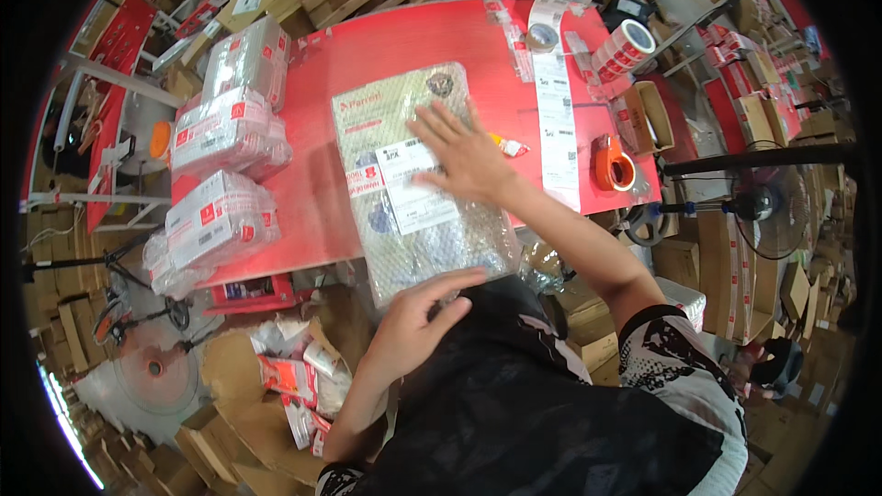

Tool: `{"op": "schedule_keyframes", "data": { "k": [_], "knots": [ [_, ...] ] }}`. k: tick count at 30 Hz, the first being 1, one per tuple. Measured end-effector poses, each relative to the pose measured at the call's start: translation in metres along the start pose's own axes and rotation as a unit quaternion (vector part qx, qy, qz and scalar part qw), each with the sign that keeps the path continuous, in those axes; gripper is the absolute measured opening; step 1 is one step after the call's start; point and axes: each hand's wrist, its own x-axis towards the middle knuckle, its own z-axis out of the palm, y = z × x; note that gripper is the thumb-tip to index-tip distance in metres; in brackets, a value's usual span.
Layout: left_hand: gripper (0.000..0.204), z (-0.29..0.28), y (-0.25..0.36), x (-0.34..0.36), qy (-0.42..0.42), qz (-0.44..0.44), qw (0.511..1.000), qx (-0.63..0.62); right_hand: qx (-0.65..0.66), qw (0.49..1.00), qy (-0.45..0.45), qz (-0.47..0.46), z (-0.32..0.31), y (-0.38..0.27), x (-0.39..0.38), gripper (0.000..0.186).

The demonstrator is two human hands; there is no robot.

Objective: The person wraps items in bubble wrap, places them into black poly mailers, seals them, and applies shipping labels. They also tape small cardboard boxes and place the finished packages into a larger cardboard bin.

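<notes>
A flat package (390,262) in clear bubble wrap lies on the red table (317,220), its near end reaching past the front edge toward my body. A white printed label (418,202) is stuck across its middle, beside a red-and-white sticker. My right hand (459,154) rests flat on the package with fingers spread, covering part of the label's upper right. At the near end, my left hand (418,317) has its fingers stretched along the package's edge, thumb apart. Just right of the package is a small red-and-yellow wrapper (512,147).
Bubble-wrapped boxes (225,138) are piled along the table's left side. At the right lie a strip of printed labels (556,119), tape rolls (625,50) and an orange tape dispenser (614,165). An open carton (239,377) stands below left; a fan (767,207) is at right.
</notes>
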Motion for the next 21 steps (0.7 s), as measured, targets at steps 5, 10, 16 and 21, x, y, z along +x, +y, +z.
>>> {"op": "schedule_keyframes", "data": {
  "k": [5, 10, 16, 21],
  "knots": [
    [0.032, -0.051, -0.056, -0.020, 0.211, 0.033, 0.975, 0.056, 0.120, 0.978, -0.105, -0.131, -0.030, -0.069, -0.091, 0.092],
    [0.071, -0.067, -0.133, -0.003, 0.344, 0.012, 0.934, 0.093, -0.021, 0.963, -0.024, 0.269, -0.020, -0.002, -0.169, 0.080],
    [0.090, -0.055, -0.153, 0.037, 0.170, 0.007, 0.984, 0.057, 0.838, 0.246, -0.089, 0.478, -0.001, -0.039, -0.144, 0.074],
    [0.096, -0.144, -0.030, 0.192, 0.112, 0.073, 0.978, 0.160, 0.891, 0.253, 0.007, 0.378, -0.056, 0.066, -0.069, 0.071]
  ]
}}
